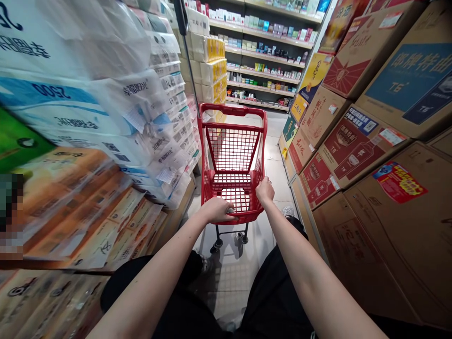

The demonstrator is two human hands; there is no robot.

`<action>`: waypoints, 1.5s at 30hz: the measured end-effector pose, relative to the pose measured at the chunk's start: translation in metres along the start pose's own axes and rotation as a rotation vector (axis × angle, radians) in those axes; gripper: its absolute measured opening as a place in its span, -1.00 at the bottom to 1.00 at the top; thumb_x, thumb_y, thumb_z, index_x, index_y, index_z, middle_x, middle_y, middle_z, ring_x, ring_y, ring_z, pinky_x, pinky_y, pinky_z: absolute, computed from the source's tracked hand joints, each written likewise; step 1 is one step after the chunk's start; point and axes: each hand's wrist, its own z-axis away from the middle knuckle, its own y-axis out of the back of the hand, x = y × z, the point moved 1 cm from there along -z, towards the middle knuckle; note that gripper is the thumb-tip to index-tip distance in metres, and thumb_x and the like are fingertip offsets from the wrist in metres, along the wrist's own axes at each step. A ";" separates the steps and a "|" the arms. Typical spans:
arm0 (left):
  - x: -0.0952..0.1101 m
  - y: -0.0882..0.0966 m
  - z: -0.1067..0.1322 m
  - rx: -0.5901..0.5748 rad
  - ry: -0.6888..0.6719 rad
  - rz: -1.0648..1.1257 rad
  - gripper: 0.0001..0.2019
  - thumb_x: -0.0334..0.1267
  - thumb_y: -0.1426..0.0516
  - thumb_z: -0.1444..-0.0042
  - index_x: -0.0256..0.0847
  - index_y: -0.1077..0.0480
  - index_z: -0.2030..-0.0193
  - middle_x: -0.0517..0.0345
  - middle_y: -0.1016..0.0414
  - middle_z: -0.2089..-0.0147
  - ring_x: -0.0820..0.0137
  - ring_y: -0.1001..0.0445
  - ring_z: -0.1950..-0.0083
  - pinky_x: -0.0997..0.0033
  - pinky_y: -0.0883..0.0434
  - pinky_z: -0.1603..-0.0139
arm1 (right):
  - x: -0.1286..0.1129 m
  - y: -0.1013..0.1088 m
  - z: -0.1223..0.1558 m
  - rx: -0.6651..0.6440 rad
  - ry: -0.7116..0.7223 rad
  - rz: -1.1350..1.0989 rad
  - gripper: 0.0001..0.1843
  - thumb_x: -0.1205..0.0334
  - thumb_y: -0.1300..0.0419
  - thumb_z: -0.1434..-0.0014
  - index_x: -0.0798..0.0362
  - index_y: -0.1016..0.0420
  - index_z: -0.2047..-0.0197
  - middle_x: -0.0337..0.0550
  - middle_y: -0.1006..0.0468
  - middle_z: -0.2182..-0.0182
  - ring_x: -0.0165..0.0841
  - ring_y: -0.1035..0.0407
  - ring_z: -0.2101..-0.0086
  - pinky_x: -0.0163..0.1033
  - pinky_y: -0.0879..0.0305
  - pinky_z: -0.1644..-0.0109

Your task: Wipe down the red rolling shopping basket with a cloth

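A small red plastic shopping cart (243,218) with mesh walls stands in the aisle, on a dark frame with wheels. Its tall handle bar (235,110) rises at the far side. My left hand (219,210) is closed over the near rim, left of the middle, with the fingertips reaching inside. Around the right corner of the rim, my right hand (264,190) is closed in a fist-like grip. Part of its fingers is hidden behind the basket wall. Nothing is seen lying in the basket.
Stacked packs of tissue paper (137,108) line the left side, above orange packs (106,226). Cardboard cartons (374,226) are piled close on the right. Shelves with small boxed goods (261,61) stand across the far end. Between them runs a narrow tiled floor (277,176).
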 end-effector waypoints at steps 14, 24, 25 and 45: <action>0.012 -0.013 0.012 0.364 -0.057 0.069 -0.60 0.10 0.02 -0.22 -0.16 -0.45 0.24 0.05 -0.56 0.24 0.35 -0.49 0.21 0.41 -0.31 0.20 | 0.011 0.004 -0.007 0.008 0.001 -0.002 -0.71 0.26 0.12 -0.31 0.09 -0.20 -0.06 0.09 -0.47 0.05 -0.14 -0.45 0.09 -0.10 -0.35 0.11; -0.031 0.021 0.051 1.053 0.455 0.436 -0.62 -0.02 0.06 -0.28 -0.20 -0.37 -0.02 0.03 -0.49 -0.01 0.34 -0.46 0.01 0.32 -0.38 -0.07 | 0.011 0.004 -0.005 0.011 0.009 0.012 -0.71 0.26 0.10 -0.30 0.10 -0.20 -0.06 0.10 -0.47 0.06 -0.14 -0.46 0.11 -0.11 -0.35 0.13; -0.034 0.024 0.048 1.041 0.463 0.412 -0.60 -0.03 0.09 -0.29 -0.21 -0.35 -0.07 0.01 -0.48 -0.04 0.32 -0.45 -0.02 0.27 -0.36 -0.10 | 0.011 0.003 -0.005 0.015 0.010 0.012 -0.72 0.26 0.10 -0.30 0.10 -0.20 -0.05 0.09 -0.47 0.06 -0.15 -0.46 0.11 -0.11 -0.35 0.14; -0.037 -0.003 -0.007 0.386 0.723 -0.059 -0.31 -0.17 0.13 -0.27 -0.46 0.33 -0.43 -0.29 -0.32 0.02 0.11 -0.48 0.12 0.22 -0.39 0.16 | 0.011 0.004 -0.007 0.024 0.052 0.039 -0.75 0.33 0.11 -0.31 0.11 -0.20 -0.03 0.08 -0.50 0.10 -0.19 -0.47 0.14 -0.19 -0.33 0.17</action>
